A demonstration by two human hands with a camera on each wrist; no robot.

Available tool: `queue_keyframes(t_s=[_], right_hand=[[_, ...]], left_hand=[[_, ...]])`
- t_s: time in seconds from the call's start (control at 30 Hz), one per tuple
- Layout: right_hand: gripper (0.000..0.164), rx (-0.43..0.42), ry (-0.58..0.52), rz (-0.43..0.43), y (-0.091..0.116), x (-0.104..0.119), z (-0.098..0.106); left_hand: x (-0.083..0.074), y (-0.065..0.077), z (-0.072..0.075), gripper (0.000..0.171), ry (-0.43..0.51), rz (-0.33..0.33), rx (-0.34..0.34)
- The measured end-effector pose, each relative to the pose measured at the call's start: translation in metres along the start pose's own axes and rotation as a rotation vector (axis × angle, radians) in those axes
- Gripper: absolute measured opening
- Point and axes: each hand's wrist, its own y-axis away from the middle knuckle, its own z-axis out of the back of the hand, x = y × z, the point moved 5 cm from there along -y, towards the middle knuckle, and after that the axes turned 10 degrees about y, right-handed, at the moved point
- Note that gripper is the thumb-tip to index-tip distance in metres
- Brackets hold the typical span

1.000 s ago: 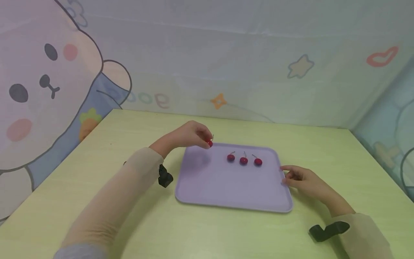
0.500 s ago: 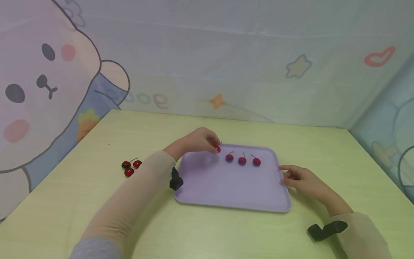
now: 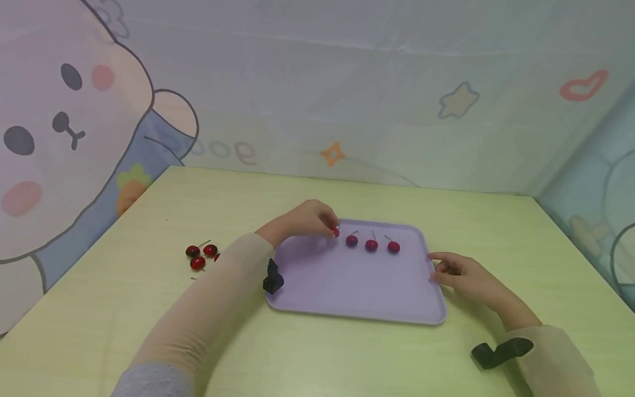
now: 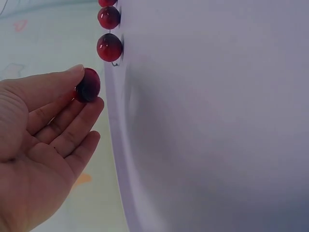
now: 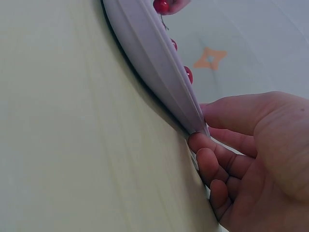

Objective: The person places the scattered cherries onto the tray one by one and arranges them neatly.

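Observation:
Between the thumb and fingers of my left hand [image 3: 310, 219] is a red cherry [image 4: 89, 86], pinched over the far left part of a lilac tray [image 3: 357, 286]. Whether this cherry touches the tray I cannot tell. To its right, a row of three cherries with stems lies along the tray's far side: a left one [image 3: 351, 240], a middle one [image 3: 371, 245] and a right one [image 3: 393, 247]. My right hand [image 3: 471, 278] grips the tray's right rim [image 5: 193, 108], thumb on one side and a finger on the other in the right wrist view.
Several dark red cherries [image 3: 198, 263] lie in a loose group on the pale yellow table [image 3: 238, 358], left of the tray; my left sleeve [image 3: 213, 298] partly covers them. Behind the table hangs a printed cloth [image 3: 297, 82].
My left hand has carried its cherry right and slightly nearer, towards the row. The cherries on the left have come out from behind the sleeve. My right hand stays at the rim.

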Motion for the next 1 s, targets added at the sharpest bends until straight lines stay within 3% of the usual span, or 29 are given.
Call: queue_keyframes(t_s=[0.37,1.0], right_hand=[[0.050,0.001,0.003,-0.003,0.0011,-0.0007,0.0014],[0.051,-0.001,-0.003,-0.007,0.0027,-0.0011,0.0011]], left_hand=[[0.0026,-0.0012,-0.0036,0.025,-0.054,0.015,0.007],[0.0085,-0.0023,-0.0062,0.025,-0.069,0.042,-0.018]])
